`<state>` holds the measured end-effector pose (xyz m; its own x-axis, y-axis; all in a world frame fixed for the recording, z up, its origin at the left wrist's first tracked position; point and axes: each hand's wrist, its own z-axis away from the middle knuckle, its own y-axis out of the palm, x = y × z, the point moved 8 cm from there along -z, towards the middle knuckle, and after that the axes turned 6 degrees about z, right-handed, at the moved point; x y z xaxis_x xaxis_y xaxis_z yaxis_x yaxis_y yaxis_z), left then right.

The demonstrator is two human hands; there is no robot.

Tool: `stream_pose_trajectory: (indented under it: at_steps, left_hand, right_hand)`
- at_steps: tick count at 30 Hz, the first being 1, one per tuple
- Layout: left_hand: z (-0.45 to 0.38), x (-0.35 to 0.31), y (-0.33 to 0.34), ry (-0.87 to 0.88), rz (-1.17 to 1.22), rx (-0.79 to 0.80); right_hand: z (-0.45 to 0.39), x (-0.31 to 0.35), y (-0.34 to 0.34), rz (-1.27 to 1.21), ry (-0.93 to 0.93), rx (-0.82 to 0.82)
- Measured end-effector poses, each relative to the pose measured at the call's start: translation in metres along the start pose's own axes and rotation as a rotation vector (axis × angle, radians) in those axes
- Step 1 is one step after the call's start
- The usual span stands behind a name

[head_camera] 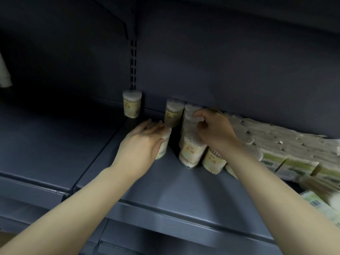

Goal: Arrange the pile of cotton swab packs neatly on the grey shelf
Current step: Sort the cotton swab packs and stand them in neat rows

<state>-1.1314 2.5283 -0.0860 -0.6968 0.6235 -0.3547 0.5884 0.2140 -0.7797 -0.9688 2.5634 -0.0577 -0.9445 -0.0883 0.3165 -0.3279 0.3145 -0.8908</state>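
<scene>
Clear cylindrical cotton swab packs stand on the grey shelf (pixel 165 184). One pack (pixel 131 103) stands alone against the back wall. Another upright pack (pixel 173 114) stands to its right. My left hand (pixel 141 146) is wrapped around a pack (pixel 164 146) low on the shelf. My right hand (pixel 214 129) grips the top of a pack (pixel 190 116) at the back of the cluster. Two more packs (pixel 192 152) (pixel 214 161) lean in front, under my right wrist.
A pile of flat bagged swab packs (pixel 287 142) lies along the shelf to the right, with boxed green-labelled packs (pixel 294 167) in front. A slotted upright (pixel 133 57) runs up the back wall. The left shelf bay (pixel 46 144) is bare and dark.
</scene>
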Motion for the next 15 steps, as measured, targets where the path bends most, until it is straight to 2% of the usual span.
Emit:
stream_pose_trajectory:
  at_steps: [4, 10, 15]
  left_hand:
    - [-0.01, 0.003, 0.005, 0.018, -0.036, -0.024]
    - [-0.022, 0.021, 0.02, -0.129, 0.107, 0.1]
    - [-0.036, 0.022, 0.027, -0.136, 0.096, 0.155]
  right_hand:
    - [-0.007, 0.002, 0.008, 0.049, 0.022, 0.085]
    - [-0.011, 0.0, 0.018, 0.116, 0.052, 0.176]
    - [-0.011, 0.001, 0.02, 0.096, 0.062, 0.19]
